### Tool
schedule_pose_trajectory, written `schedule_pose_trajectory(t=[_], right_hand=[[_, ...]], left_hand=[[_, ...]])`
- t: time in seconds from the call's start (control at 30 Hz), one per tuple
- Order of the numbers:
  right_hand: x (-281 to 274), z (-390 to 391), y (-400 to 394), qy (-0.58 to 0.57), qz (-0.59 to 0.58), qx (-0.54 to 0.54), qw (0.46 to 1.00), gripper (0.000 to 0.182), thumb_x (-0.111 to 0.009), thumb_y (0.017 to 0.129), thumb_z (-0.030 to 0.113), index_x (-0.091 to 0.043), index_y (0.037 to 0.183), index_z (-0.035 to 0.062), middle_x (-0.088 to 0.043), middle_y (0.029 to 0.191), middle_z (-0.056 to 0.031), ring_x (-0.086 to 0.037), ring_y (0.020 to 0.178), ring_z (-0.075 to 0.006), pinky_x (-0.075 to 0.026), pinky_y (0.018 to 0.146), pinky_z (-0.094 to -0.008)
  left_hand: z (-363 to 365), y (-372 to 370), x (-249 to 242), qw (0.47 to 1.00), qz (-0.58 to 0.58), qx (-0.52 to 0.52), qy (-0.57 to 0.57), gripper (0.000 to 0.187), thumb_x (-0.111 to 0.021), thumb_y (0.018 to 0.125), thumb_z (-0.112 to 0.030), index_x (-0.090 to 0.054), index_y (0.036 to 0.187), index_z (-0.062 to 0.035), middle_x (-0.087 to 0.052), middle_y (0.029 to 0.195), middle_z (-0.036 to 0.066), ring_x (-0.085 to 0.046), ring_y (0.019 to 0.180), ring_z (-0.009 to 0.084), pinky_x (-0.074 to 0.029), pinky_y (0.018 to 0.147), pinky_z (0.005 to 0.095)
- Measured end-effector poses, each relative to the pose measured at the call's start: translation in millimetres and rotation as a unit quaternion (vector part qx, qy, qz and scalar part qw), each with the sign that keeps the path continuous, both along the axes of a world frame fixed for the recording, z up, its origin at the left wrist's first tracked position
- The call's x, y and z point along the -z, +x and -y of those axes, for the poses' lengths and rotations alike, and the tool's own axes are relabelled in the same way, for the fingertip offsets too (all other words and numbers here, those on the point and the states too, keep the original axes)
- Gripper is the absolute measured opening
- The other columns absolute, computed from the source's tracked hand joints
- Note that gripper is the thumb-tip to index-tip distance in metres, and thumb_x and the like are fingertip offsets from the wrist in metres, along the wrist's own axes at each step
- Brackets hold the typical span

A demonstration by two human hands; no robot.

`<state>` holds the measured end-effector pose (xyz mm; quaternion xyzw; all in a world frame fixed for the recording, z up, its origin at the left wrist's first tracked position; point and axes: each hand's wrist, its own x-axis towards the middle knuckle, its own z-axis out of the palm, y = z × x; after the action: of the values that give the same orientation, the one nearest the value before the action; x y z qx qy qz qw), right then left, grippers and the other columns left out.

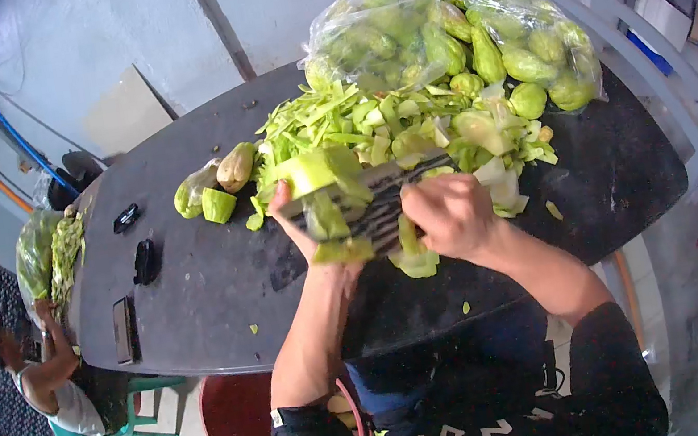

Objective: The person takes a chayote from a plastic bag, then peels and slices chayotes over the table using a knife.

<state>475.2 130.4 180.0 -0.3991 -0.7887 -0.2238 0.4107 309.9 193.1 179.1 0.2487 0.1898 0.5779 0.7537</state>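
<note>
At the centre of the head view, the left hand (300, 225) grips a green vegetable piece (320, 173), fingers wrapped around it. Just right, the right hand (453, 216) is closed around a knife (390, 189) laid against it. Peelings (381, 127) lie behind; a bag of vegetables (467, 42) sits at the upper right of the dark table (197, 286).

On my black shirt (480, 428), white printed letters show near the bottom edge, seen upside down; they look like "Z D", but I cannot read them surely.
</note>
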Motion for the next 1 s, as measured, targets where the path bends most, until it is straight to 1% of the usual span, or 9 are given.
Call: schedule_pose_trajectory(t=[0.23, 0.37, 0.4, 0.43, 0.57, 0.7, 0.8, 0.87, 1.0], right_hand=[[14, -22, 28, -0.127, -0.053, 0.134, 0.981, 0.024, -0.066, 0.073, 0.008, -0.049, 0.089, 0.0072, -0.064, 0.068, -0.0109, -0.065, 0.061, -0.0329, -0.050, 0.051, -0.0448], [8, -14, 16, -0.058, -0.051, 0.044, 0.996, 0.024, -0.069, 0.069, 0.009, -0.051, 0.084, 0.0061, -0.058, 0.063, -0.0096, -0.061, 0.057, -0.0319, -0.048, 0.049, -0.0423], [7, -11, 12, -0.027, -0.033, -0.002, 0.999, 0.024, -0.071, 0.067, 0.008, -0.053, 0.081, 0.0042, -0.055, 0.060, -0.0095, -0.059, 0.054, -0.0313, -0.046, 0.048, -0.0405], [7, -10, 6, 0.017, -0.005, 0.009, 1.000, 0.020, -0.067, 0.068, 0.012, -0.050, 0.078, 0.0081, -0.052, 0.059, -0.0043, -0.060, 0.053, -0.0236, -0.049, 0.048, -0.0370], [3, -4, -1, 0.047, 0.054, -0.011, 0.997, 0.017, -0.065, 0.071, 0.013, -0.054, 0.081, 0.0044, -0.051, 0.058, -0.0024, -0.059, 0.052, -0.0172, -0.048, 0.047, -0.0316], [1, -3, -1, 0.058, 0.048, -0.002, 0.997, 0.017, -0.066, 0.070, 0.012, -0.053, 0.079, 0.0064, -0.052, 0.058, -0.0033, -0.060, 0.052, -0.0196, -0.049, 0.047, -0.0340], [1, -14, 8, -0.046, -0.050, 0.012, 0.998, 0.023, -0.068, 0.068, 0.011, -0.048, 0.078, 0.0093, -0.055, 0.059, -0.0061, -0.062, 0.054, -0.0272, -0.049, 0.047, -0.0401], [2, -15, 21, -0.048, -0.057, 0.032, 0.997, 0.029, -0.075, 0.070, 0.014, -0.047, 0.076, 0.0059, -0.051, 0.060, -0.0085, -0.057, 0.053, -0.0301, -0.045, 0.048, -0.0404], [0, -4, 12, 0.011, -0.003, -0.035, 0.999, 0.025, -0.070, 0.064, 0.009, -0.056, 0.083, 0.0014, -0.052, 0.059, -0.0073, -0.057, 0.051, -0.0257, -0.046, 0.045, -0.0362]], left_hand=[[0, 7, -7, 0.997, 0.069, 0.007, -0.017, 0.068, -0.050, 0.081, -0.063, -0.054, 0.127, -0.0120, -0.057, 0.123, 0.009, -0.053, 0.114, 0.0272, -0.041, 0.099, 0.0481], [-7, 4, 0, 0.994, 0.103, -0.006, -0.035, 0.068, -0.051, 0.082, -0.063, -0.055, 0.126, -0.0117, -0.059, 0.121, 0.010, -0.054, 0.113, 0.0283, -0.042, 0.100, 0.0452], [-6, -1, 4, 0.994, 0.088, 0.055, 0.020, 0.069, -0.052, 0.081, -0.062, -0.055, 0.127, -0.0111, -0.060, 0.121, 0.010, -0.056, 0.112, 0.0292, -0.044, 0.098, 0.0433], [-7, -3, 5, 0.996, 0.078, 0.045, 0.013, 0.069, -0.053, 0.081, -0.062, -0.055, 0.127, -0.0108, -0.060, 0.122, 0.011, -0.056, 0.112, 0.0297, -0.045, 0.098, 0.0443], [-23, -3, 18, 0.993, 0.079, 0.045, 0.072, 0.071, -0.053, 0.081, -0.062, -0.054, 0.128, -0.0093, -0.060, 0.126, 0.012, -0.057, 0.112, 0.0303, -0.046, 0.096, 0.0474], [-11, 1, 11, 0.995, 0.061, 0.032, 0.076, 0.070, -0.055, 0.080, -0.059, -0.053, 0.129, -0.0081, -0.060, 0.125, 0.012, -0.056, 0.113, 0.0306, -0.046, 0.097, 0.0455], [3, 6, 1, 0.998, 0.048, 0.035, 0.025, 0.072, -0.057, 0.078, -0.057, -0.052, 0.130, -0.0081, -0.060, 0.121, 0.008, -0.056, 0.112, 0.0267, -0.047, 0.093, 0.0369], [-1, 8, 4, 0.998, 0.061, 0.004, 0.009, 0.073, -0.055, 0.077, -0.060, -0.054, 0.129, -0.0083, -0.060, 0.120, 0.007, -0.056, 0.110, 0.0252, -0.045, 0.094, 0.0401], [-2, 4, 3, 0.999, 0.031, 0.011, 0.010, 0.074, -0.056, 0.078, -0.059, -0.052, 0.131, -0.0068, -0.060, 0.121, 0.010, -0.057, 0.110, 0.0277, -0.048, 0.091, 0.0375]])
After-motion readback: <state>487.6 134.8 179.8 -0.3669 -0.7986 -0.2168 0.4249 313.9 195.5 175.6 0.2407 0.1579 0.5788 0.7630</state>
